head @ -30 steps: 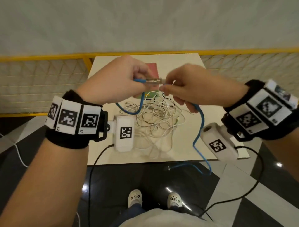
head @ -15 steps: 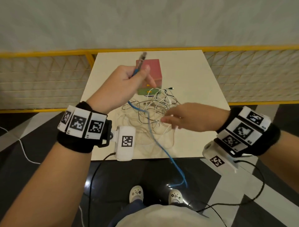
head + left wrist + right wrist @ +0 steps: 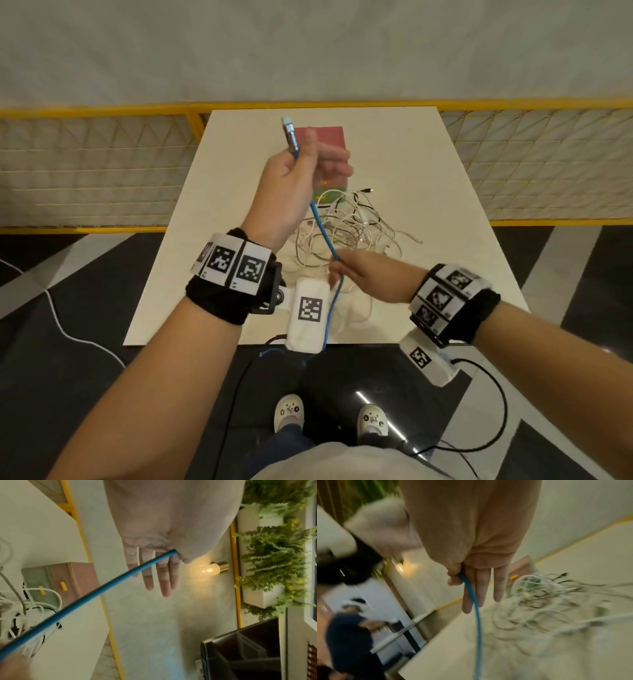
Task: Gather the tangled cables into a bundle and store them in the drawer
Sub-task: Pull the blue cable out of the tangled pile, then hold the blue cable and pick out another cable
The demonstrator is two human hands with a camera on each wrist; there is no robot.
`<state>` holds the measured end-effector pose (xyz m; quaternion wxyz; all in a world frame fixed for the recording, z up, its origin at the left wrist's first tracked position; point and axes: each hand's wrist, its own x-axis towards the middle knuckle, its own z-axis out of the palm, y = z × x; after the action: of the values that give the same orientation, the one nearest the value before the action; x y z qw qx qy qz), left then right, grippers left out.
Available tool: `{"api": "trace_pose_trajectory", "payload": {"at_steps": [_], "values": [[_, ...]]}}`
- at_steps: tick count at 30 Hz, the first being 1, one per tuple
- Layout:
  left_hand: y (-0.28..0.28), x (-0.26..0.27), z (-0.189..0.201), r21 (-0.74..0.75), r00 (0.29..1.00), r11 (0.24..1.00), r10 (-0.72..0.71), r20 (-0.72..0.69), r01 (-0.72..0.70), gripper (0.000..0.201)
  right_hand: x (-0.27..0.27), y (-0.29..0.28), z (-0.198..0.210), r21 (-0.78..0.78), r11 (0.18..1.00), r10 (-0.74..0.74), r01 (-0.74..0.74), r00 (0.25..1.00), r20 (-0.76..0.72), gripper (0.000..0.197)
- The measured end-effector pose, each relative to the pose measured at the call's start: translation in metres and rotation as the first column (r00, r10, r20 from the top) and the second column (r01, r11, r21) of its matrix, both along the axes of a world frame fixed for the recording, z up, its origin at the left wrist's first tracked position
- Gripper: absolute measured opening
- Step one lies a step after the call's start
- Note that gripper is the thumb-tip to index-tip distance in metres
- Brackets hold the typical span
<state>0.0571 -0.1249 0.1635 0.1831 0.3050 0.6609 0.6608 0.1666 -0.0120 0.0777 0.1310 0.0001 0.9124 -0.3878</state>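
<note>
The blue cable is stretched in the air between both hands, above the near half of the table. Its silver plug end sticks up past the left hand, which is raised over the middle of the table and pinches the cable just below the plug between thumb and forefinger; the left wrist view shows the other fingers straight and close together. From there the cable runs down and toward the person to the right hand, which hangs low over the near part of the table and pinches it between thumb and forefinger, with the remaining fingers straight and pressed side by side. Below that hand the cable drops past the table's near edge toward the dark floor, where its tail lies.

Under the stretched cable, the tangle of white cables with a few black strands lies loose on the table, between the two hands and spreading to the right. Just behind the tangle, touching its far side, stands the small drawer box, pink on top with a green front and yellow pulls; whether any drawer is open cannot be told. A yellow mesh railing runs behind the table
</note>
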Motion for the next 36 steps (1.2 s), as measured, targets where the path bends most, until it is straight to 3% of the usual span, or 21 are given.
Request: {"api": "trace_pose_trajectory", "payload": {"at_steps": [3,5,8,12,15,19,24,27,31,34,36], "values": [[-0.004,-0.013,-0.006,-0.024,0.999,0.999,0.030,0.029,-0.029,0.051,0.009,0.027,-0.041,0.110,0.992,-0.061,0.055,0.997,0.056,0.021],[-0.004,-0.020,-0.016,-0.061,0.998,0.998,0.022,0.051,-0.019,0.049,0.011,0.048,-0.059,0.107,0.963,-0.249,0.247,0.968,0.005,0.021],[0.000,-0.022,-0.029,-0.152,0.996,0.988,0.001,0.093,0.013,0.045,0.012,0.071,-0.082,0.279,0.812,-0.546,0.512,0.836,0.053,0.016],[0.008,-0.012,-0.042,-0.216,0.980,0.970,-0.070,0.185,0.110,0.035,0.006,0.068,-0.109,0.368,0.792,-0.600,0.487,0.732,0.323,0.020],[0.015,-0.009,-0.052,-0.233,0.972,0.962,-0.091,0.217,0.142,0.039,-0.002,0.056,-0.115,0.340,0.775,-0.629,0.533,0.705,0.327,0.033],[0.019,-0.009,-0.059,-0.225,0.966,0.964,-0.088,0.243,0.145,0.044,-0.006,0.046,-0.104,0.346,0.751,-0.659,0.562,0.671,0.341,0.022],[0.018,-0.009,-0.067,-0.226,0.966,0.961,-0.103,0.239,0.158,0.039,-0.003,0.049,-0.104,0.256,0.708,-0.703,0.659,0.622,0.344,0.025],[0.016,-0.009,-0.067,-0.252,0.968,0.955,-0.100,0.229,0.158,0.028,0.006,0.052,-0.099,0.197,0.632,-0.764,0.750,0.559,0.323,0.031],[0.015,-0.011,-0.069,-0.191,0.960,0.972,-0.082,0.268,0.136,0.056,0.019,0.061,-0.090,0.046,0.522,-0.836,0.851,0.501,0.226,0.036],[0.015,-0.011,-0.071,-0.181,0.946,0.980,-0.022,0.322,0.084,0.055,0.024,0.055,-0.069,-0.219,0.506,-0.846,0.835,0.530,0.066,0.024],[0.019,-0.008,-0.075,-0.244,0.960,0.964,-0.039,0.276,0.109,0.045,0.024,0.042,-0.049,-0.337,0.590,-0.788,0.733,0.614,-0.043,0.023]]}}
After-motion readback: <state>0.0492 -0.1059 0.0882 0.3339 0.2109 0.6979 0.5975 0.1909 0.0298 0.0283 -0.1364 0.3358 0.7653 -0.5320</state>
